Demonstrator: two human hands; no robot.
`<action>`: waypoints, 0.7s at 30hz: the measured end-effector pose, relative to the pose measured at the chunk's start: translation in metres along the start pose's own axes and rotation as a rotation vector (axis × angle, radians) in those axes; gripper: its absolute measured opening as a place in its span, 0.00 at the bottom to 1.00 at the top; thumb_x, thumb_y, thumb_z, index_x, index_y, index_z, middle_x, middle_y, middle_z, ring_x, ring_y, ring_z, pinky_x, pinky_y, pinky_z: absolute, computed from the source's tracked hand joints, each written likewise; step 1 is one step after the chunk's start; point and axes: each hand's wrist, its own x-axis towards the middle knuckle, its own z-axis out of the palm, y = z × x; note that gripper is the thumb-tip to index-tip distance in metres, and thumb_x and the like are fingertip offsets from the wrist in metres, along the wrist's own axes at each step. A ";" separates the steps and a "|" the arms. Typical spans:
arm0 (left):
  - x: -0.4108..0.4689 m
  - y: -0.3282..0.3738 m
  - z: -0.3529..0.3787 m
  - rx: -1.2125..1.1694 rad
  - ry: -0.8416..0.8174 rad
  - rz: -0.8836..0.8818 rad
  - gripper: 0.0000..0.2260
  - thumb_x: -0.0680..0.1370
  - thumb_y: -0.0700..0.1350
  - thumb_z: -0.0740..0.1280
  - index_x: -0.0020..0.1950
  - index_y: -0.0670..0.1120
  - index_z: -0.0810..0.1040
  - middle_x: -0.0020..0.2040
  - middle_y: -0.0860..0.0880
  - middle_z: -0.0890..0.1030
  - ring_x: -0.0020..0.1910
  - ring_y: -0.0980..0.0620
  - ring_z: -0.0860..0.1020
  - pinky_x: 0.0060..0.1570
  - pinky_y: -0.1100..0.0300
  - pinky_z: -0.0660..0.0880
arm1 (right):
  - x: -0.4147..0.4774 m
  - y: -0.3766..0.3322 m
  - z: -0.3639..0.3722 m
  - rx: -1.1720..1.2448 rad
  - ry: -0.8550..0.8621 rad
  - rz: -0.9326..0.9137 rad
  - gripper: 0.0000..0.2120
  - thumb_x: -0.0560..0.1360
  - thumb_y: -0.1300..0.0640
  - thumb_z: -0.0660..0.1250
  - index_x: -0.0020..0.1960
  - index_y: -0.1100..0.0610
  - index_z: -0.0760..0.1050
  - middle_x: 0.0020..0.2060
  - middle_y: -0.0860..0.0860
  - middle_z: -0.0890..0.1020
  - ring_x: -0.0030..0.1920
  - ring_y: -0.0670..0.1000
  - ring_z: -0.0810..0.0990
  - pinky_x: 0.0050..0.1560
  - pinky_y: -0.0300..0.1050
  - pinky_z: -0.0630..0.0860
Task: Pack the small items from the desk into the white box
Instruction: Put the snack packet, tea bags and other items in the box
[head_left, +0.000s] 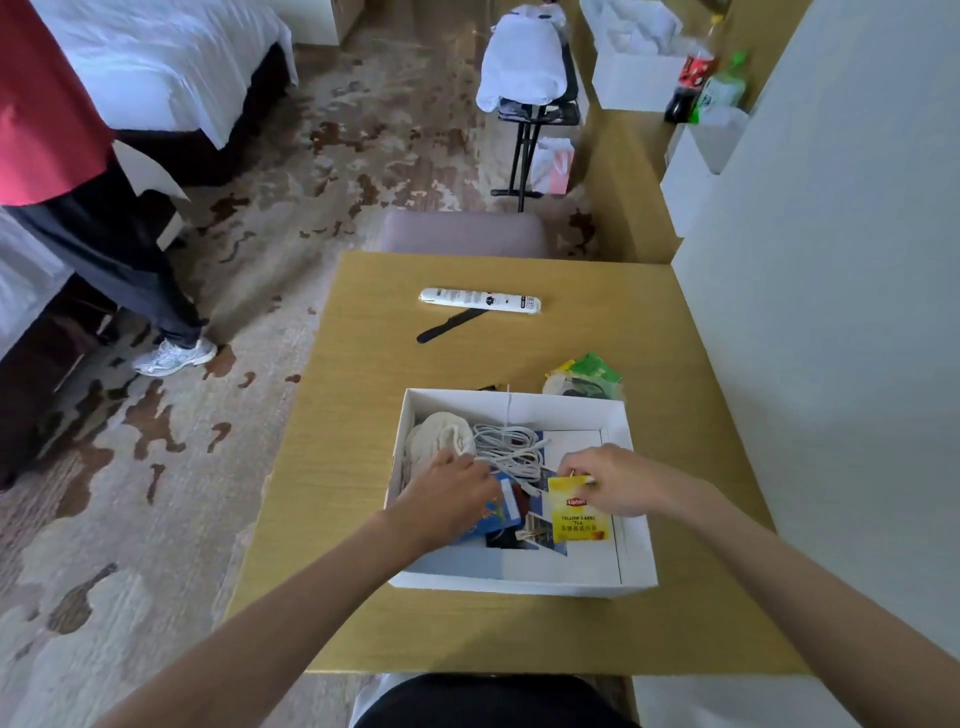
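Observation:
The white box (636, 558) stands open on the wooden desk (363, 441) in front of me. Inside lie a cream cloth pouch (436, 436), a coiled white cable (506, 447) and printed cards. My right hand (610, 483) pinches a yellow Lipton tea bag packet (576, 514) by its top edge, over the box's right half. My left hand (449, 493) reaches into the box's left half and grips a blue packet (501, 512). On the desk beyond the box lie green and yellow sachets (584, 374), a white remote (480, 300) and a black comb (449, 326).
A chair (462, 233) is tucked in at the desk's far side. A wall (831, 312) runs along the right. Another person (78, 218) stands on the carpet at the left beside a bed (156, 62). A luggage stand (535, 98) and bottles (706, 83) are farther back.

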 end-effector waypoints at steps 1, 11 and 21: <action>0.002 0.000 0.002 -0.044 -0.007 0.045 0.12 0.76 0.43 0.62 0.58 0.46 0.75 0.56 0.45 0.77 0.55 0.44 0.75 0.54 0.49 0.70 | 0.000 0.001 0.004 -0.023 -0.040 0.010 0.11 0.78 0.60 0.61 0.56 0.46 0.74 0.55 0.50 0.79 0.49 0.49 0.77 0.39 0.41 0.71; 0.017 -0.001 -0.004 -0.126 0.052 0.051 0.10 0.77 0.44 0.60 0.55 0.44 0.76 0.52 0.45 0.79 0.51 0.44 0.76 0.44 0.52 0.72 | 0.000 0.004 0.050 -0.688 0.047 -0.133 0.15 0.77 0.54 0.65 0.61 0.59 0.72 0.51 0.57 0.77 0.50 0.58 0.77 0.37 0.49 0.67; 0.031 -0.023 -0.028 -0.323 0.333 -0.301 0.08 0.72 0.33 0.64 0.42 0.43 0.80 0.36 0.47 0.82 0.33 0.46 0.78 0.27 0.54 0.76 | -0.016 0.017 0.023 -0.346 0.265 -0.267 0.14 0.80 0.49 0.58 0.60 0.55 0.74 0.44 0.51 0.82 0.45 0.52 0.78 0.47 0.49 0.75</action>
